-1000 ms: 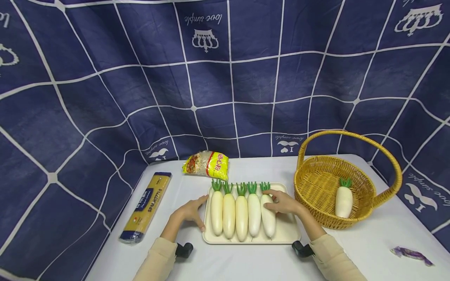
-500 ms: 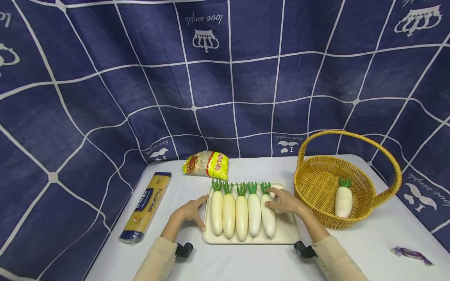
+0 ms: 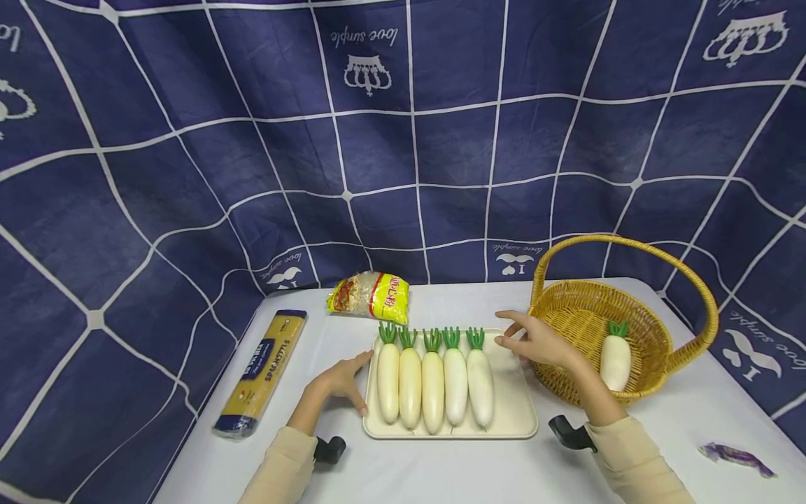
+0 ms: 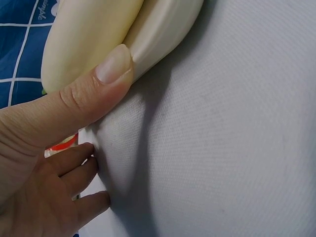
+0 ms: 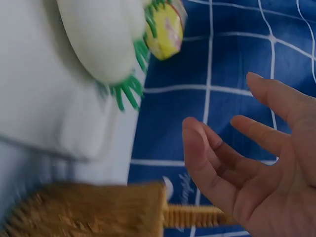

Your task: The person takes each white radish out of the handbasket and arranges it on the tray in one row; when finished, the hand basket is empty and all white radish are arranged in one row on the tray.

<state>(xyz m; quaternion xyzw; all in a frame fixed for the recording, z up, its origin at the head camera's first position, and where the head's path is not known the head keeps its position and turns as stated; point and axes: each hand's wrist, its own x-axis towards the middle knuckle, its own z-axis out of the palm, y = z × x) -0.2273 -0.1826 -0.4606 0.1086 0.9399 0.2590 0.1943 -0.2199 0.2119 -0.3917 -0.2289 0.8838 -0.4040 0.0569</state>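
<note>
Several white radishes (image 3: pixel 432 392) with green tops lie side by side on a cream tray (image 3: pixel 513 420). At the tray's left side is my left hand (image 3: pixel 340 381), its thumb (image 4: pixel 111 74) touching the rim near the front corner and its other fingers spread along the edge. My right hand (image 3: pixel 541 339) hovers over the tray's back right corner, holding nothing, with relaxed fingers. In the right wrist view, the nearest radish (image 5: pixel 98 39) lies apart from the fingers. One more radish (image 3: pixel 616 362) sits inside the wicker basket (image 3: pixel 567 336) to the right.
A yellow food packet (image 3: pixel 371 297) lies behind the tray. On the left is a long spaghetti pack (image 3: pixel 261 374). A small purple wrapper (image 3: pixel 737 458) rests at the front right. The basket's tall handle (image 3: pixel 630 241) arches up; a blue checked cloth (image 3: pixel 441 140) hangs behind.
My right hand has left the rightmost radish on the tray and moved up and right toward the basket. My left hand has stayed at the tray's left edge.
</note>
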